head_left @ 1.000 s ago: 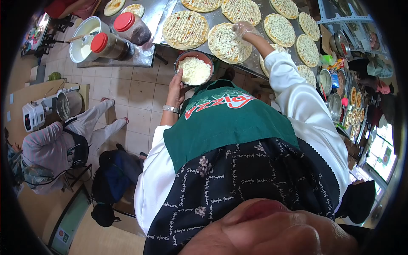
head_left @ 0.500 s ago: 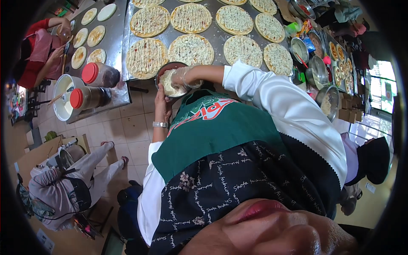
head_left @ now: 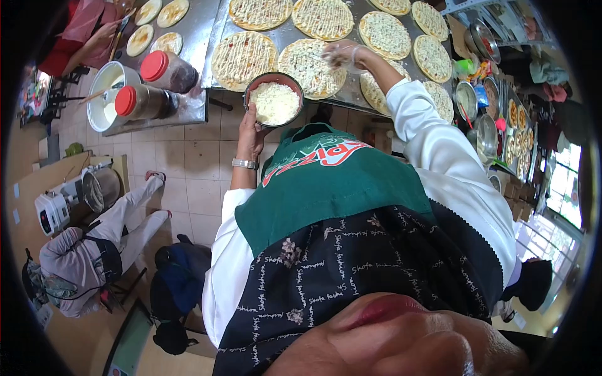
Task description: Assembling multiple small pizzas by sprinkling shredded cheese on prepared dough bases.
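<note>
My left hand (head_left: 251, 135) grips the near side of a round bowl (head_left: 301, 95), dark outside and reddish inside, held just off the table's front edge. Grated white cheese (head_left: 274, 103) fills much of it. My right hand (head_left: 342, 55), in a clear plastic glove, hovers over the right part of a cheese-covered pizza (head_left: 307, 74). Its fingers point down and curl together; whatever they hold is hidden. Left of that lies a pizza with lines of pale sauce (head_left: 243, 62). Another cheese-topped pizza (head_left: 384, 34) lies beyond my right hand.
Two red-lidded jars (head_left: 164, 66) and a white tub (head_left: 100, 113) of white sauce stand at the table's left end. A co-worker's arm (head_left: 97, 41) is beside plain bases there. Metal bowls (head_left: 486, 135) stand to the right. Another person (head_left: 88, 263) is at lower left.
My right hand has left the bowl and moved right and forward over the pizza. The bowl, in my left hand, sits slightly farther right, its cheese uncovered. The whole view has shifted.
</note>
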A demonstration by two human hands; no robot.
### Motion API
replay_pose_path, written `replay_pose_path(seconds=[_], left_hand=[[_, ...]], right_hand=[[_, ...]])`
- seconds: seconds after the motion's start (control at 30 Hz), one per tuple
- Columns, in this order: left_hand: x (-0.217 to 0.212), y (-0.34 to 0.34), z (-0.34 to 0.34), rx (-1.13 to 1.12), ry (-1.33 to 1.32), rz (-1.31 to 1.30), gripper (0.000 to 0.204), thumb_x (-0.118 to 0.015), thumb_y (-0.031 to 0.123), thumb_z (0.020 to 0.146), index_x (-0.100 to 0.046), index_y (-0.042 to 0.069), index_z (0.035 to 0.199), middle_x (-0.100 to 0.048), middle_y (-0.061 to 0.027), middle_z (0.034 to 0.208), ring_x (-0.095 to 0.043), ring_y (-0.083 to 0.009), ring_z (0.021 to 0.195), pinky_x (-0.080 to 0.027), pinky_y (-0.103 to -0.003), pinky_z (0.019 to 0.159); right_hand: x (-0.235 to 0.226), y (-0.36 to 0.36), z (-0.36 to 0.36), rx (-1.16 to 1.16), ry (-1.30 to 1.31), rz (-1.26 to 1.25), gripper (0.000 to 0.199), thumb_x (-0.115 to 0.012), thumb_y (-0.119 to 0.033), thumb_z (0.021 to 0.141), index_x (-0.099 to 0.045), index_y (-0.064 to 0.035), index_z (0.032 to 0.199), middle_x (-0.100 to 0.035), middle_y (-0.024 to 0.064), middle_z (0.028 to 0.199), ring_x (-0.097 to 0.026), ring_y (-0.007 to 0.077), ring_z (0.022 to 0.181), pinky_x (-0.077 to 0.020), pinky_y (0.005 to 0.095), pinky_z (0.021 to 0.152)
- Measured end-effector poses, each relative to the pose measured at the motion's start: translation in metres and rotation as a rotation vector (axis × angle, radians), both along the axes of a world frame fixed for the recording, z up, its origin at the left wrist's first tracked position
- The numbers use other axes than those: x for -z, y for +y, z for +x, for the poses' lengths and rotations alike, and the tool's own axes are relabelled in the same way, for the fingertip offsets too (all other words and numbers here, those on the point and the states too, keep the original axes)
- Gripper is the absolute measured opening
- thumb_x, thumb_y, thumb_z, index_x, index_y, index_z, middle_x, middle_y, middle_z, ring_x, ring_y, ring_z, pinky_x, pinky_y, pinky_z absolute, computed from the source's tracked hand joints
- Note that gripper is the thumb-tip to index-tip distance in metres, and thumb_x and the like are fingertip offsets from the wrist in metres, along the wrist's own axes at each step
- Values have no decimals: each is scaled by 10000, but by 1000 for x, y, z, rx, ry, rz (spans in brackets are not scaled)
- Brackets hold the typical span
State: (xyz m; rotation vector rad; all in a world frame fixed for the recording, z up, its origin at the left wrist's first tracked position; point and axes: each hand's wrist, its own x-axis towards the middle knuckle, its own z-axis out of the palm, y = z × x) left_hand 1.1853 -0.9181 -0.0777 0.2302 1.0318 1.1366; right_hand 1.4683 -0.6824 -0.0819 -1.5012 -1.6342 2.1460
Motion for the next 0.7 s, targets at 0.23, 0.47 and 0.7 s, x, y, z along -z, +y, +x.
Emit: replay_pose_path(seconds=[0.23, 0.47, 0.7], left_hand=[[1, -26, -17, -177, 1, -40, 644, -544, 482, 854, -393, 27, 1285, -501, -111, 1246, -518, -223, 1113, -462, -440, 879], [-3, -46, -23, -252, 13, -30, 667, -519, 505, 856, -346, 63, 1325, -452, -97, 1298, -467, -219, 1168, -427, -436, 920], [4, -66, -22, -353, 24, -83, 683, -566, 498, 833, -384, 31, 1296, -476, -116, 1269, -482, -238, 1151, -434, -449, 911]], right_hand=[[44, 46, 15, -291, -472, 548, 299, -678, -13, 640, -680, -29, 938, -658, 89, 796, -596, 164, 629, -496, 305, 538], [66, 89, -19, -740, -827, 1024, 226, -552, -250, 809, -687, -181, 976, -668, 90, 950, -641, 229, 829, -501, 360, 702], [32, 81, -100, -798, -437, 988, 214, -580, -216, 786, -672, -119, 954, -661, 116, 915, -638, 258, 797, -486, 350, 703]])
